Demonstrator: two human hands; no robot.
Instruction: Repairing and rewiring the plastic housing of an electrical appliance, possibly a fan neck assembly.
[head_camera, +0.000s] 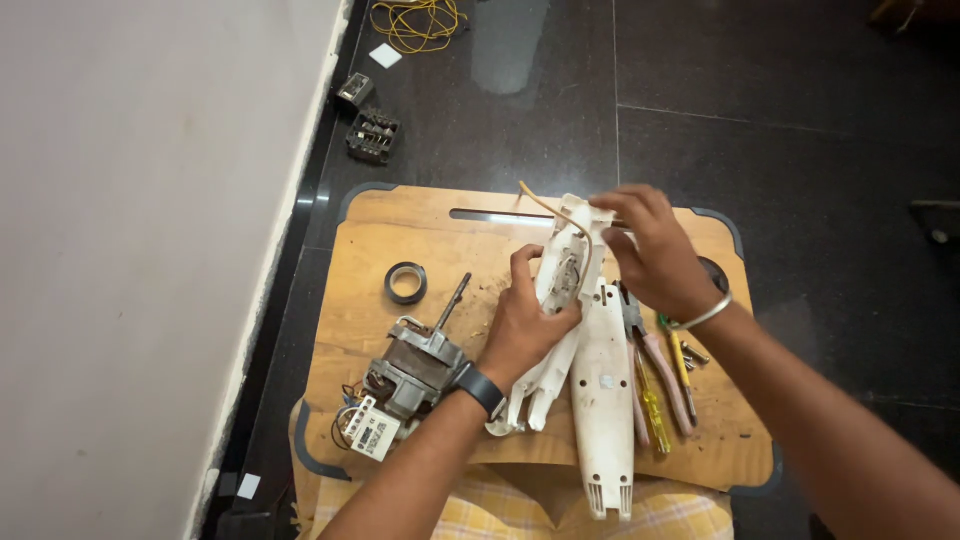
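the left hand (522, 325) wraps its fingers around a white plastic shell (562, 285) held over the wooden board (420, 225). the right hand (650, 250) pinches the shell's top end. a motor (415, 370), tape roll (405, 282) and pliers (655, 365) lie on the board nearby.

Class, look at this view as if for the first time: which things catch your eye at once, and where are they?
At the middle of the wooden board, the left hand grips a white plastic casing while the right hand pinches its top end. A bare electric motor lies at the board's lower left, with a roll of black tape above it. Pliers and a yellow screwdriver lie to the right.
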